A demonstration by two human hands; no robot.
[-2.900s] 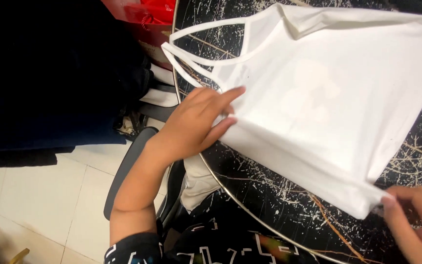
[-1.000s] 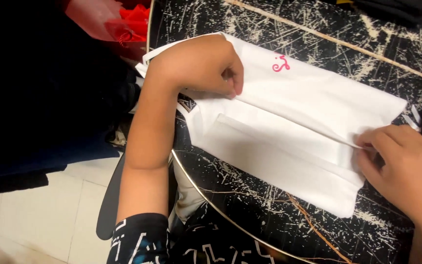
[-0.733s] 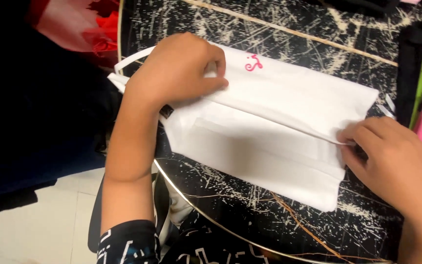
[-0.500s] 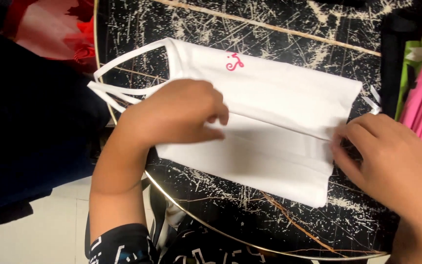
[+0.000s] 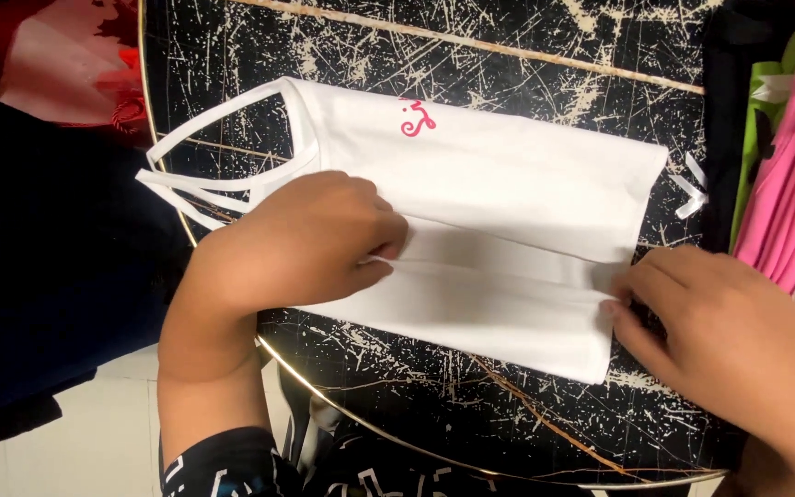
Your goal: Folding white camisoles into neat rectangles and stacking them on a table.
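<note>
Closest in you've got a sleeve in black with a white line pattern, right at the near edge of the table, which is round, black with a scratchy white crackle look and a thin metal rim. The left hand sits near the table's left edge, curled over and pinching the fold line of a white top, fingers closed on the cloth with the thumb tucked under. The right hand is over by the near right edge, fingertips pressed tight on the other end of that same fold, so both hands have hold of the cloth. The top itself lies flat across the middle of the table, folded lengthwise into a long band, with its thin straps poking out past the left rim. A small pink curly mark shows on its far side. Just off its right end there's a little white tag lying on the table. Along the right edge is a stack of pink clothes with a bit of green, and past the far left edge something red.
</note>
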